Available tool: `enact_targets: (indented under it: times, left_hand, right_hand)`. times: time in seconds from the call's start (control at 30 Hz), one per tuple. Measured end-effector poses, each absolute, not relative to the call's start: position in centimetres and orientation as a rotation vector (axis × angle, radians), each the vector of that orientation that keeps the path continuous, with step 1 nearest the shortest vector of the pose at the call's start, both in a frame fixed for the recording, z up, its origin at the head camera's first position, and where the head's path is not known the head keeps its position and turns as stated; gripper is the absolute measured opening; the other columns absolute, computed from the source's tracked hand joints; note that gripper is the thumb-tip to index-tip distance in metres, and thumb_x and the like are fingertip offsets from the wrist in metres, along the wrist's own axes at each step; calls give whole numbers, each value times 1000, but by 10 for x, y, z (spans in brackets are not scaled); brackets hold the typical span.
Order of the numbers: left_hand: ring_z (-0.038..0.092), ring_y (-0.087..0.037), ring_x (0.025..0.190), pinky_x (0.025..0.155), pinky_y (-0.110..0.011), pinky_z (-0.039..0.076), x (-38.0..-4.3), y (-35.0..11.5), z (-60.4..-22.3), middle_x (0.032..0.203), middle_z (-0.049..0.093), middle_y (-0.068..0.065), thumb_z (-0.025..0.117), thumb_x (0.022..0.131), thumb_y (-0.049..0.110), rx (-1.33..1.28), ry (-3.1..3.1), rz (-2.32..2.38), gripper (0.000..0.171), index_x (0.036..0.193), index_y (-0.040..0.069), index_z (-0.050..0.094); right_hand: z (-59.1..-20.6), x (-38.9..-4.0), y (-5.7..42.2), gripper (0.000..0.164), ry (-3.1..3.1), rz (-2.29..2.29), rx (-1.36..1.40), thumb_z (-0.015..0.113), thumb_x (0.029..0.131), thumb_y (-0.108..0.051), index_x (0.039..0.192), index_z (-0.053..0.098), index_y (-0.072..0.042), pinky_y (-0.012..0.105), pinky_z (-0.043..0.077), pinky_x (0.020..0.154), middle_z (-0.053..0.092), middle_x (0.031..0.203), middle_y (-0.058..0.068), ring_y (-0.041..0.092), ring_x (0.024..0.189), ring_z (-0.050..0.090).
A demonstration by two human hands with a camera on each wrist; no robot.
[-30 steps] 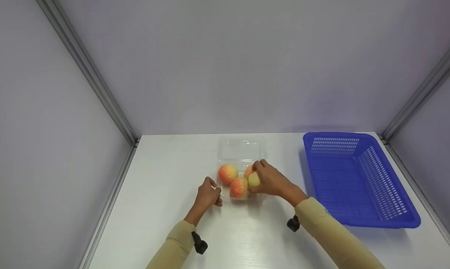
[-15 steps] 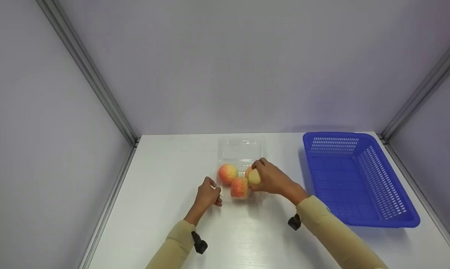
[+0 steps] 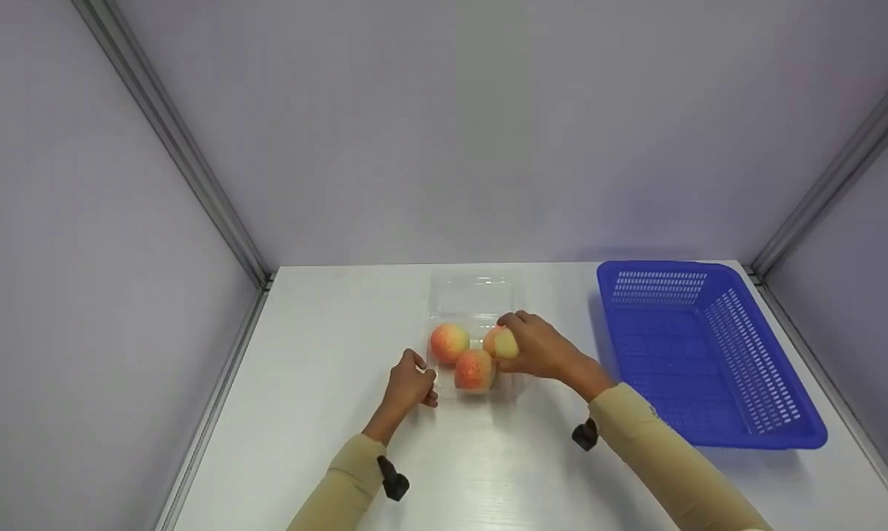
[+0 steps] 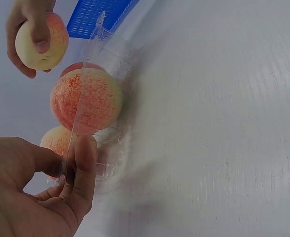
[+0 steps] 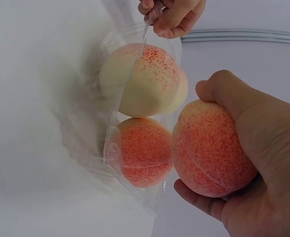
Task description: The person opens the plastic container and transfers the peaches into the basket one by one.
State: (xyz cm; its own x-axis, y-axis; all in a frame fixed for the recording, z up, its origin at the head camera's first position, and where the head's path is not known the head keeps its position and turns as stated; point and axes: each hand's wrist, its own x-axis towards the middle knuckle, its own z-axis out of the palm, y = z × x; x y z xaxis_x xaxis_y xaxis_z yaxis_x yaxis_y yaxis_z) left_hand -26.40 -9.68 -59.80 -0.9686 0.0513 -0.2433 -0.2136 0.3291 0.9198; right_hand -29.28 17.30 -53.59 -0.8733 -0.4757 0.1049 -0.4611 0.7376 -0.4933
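Note:
A clear plastic clamshell box (image 3: pixel 473 296) lies on the white table with its lid folded back toward the wall. Three red-and-yellow peaches sit in it: a left peach (image 3: pixel 450 343), a near peach (image 3: pixel 475 370) and a right peach (image 3: pixel 491 341), partly covered. My left hand (image 3: pixel 411 382) pinches the box's rim at the near left corner, thumb and fingers on either side of the plastic in the left wrist view. Over the box's right side, my right hand (image 3: pixel 543 348) grips another peach (image 5: pixel 211 148), which hangs above the rim, beside the peaches inside.
To the right stands a large blue perforated basket (image 3: pixel 680 354) with nothing in it. Grey-white panels (image 3: pixel 444 133) enclose the table (image 3: pixel 326 317) at the back and both sides, with metal rails at the corners.
My right hand has shifted slightly to the right and away from me with its peach, showing more of the near peach. My left hand stays at the box's corner.

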Motion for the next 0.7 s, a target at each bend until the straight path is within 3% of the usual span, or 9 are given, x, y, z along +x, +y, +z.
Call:
enact_targets:
  times: [0.47, 0.7]
  left_hand:
    - [62, -12, 49, 60, -39, 67, -265, -97, -598, 69, 60, -7, 54, 97, 4, -167, 2388, 1656, 13, 109, 0, 48]
    - [62, -12, 50, 58, -36, 67, -266, -96, -600, 70, 59, -6, 54, 97, 3, -184, 2387, 1653, 13, 109, 1, 47]
  right_hand:
    - [-526, -295, 177, 58, 2926, -748, -740, 92, 81, -35, 125, 67, -6, 45, 61, 81, 68, 119, 14, 28, 100, 64]
    - [-520, -295, 181, 63, 2931, -750, -728, 93, 80, -42, 125, 66, -8, 48, 61, 87, 67, 120, 14, 30, 103, 65]
